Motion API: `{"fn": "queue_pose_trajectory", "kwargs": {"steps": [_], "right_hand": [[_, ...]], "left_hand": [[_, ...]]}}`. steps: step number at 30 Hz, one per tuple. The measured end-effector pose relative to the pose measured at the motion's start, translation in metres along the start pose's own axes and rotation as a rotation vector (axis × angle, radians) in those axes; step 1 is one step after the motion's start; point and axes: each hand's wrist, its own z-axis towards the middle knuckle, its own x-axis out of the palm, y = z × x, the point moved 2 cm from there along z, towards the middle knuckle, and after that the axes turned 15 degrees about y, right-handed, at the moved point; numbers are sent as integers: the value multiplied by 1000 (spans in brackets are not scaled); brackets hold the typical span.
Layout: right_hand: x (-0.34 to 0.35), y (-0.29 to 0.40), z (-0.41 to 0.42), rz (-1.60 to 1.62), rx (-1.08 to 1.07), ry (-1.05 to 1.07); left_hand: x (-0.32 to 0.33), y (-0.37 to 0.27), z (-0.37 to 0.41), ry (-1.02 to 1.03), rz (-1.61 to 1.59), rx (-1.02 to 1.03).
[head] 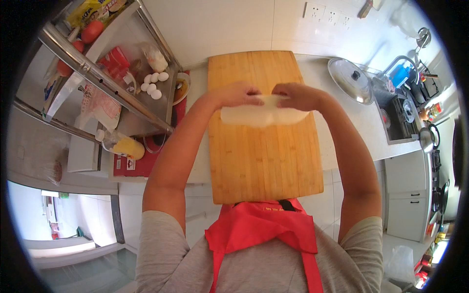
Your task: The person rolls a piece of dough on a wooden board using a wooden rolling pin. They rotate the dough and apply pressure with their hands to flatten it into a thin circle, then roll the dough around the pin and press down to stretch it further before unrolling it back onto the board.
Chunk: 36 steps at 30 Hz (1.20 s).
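Observation:
A pale, flat sheet of dough (262, 116) hangs over the bamboo cutting board (265, 161), blurred as if in motion. My left hand (243, 94) pinches its far edge just left of the middle. Close beside it, my right hand (295, 96) grips the same edge to the right of the middle. Between the two hands a small gap shows. The near edge of the dough lies towards me; whether it touches the board I cannot tell.
On the left, a metal rack (106, 91) holds several eggs (156, 94) and bags; a bottle of yellow liquid (128, 146) lies below it. A bowl (182, 88) sits by the rack. At right are a pot lid (351, 80) and a sink (399, 124).

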Motion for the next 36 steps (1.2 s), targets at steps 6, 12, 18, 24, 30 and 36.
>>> {"fn": "queue_pose_trajectory", "kwargs": {"steps": [6, 12, 18, 24, 30, 36], "right_hand": [[54, -35, 18, -243, -106, -210], [203, -86, 42, -359, -11, -347], [265, -60, 7, -434, -53, -546], [289, -50, 1, -449, -37, -527], [284, -47, -3, -407, 47, -461], [270, -37, 4, -341, 180, -411]], "left_hand": [[49, 49, 26, -233, 362, 64], [173, 120, 54, -285, 410, 36], [232, 101, 21, -487, 506, 172], [267, 86, 19, -586, 729, -24], [279, 84, 26, -692, 624, -60], [260, 91, 34, -490, 577, -116]]}}
